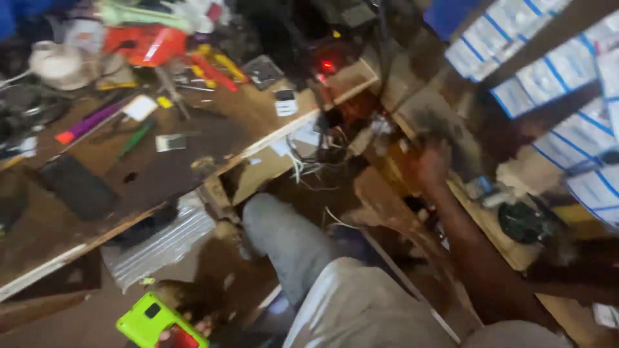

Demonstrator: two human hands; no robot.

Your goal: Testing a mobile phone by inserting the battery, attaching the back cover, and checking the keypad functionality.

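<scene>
The right hand (431,164) reaches into the cluttered shelf (412,119) beside the desk (161,174), its grip too blurred to tell, probably needing a firm close next; the left hand is unseen.

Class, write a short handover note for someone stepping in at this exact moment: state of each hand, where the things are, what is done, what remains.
Right hand: stretched out to the cluttered side shelf, blurred; whether it grips anything cannot be told.
Left hand: out of view.
Nearby: tangled wires under the workbench; a dark round part on the shelf.
Workbench holds scattered tools, a black slab, a green pen.
Done: nothing visibly finished. Left: the reach is not yet settled on anything.
</scene>
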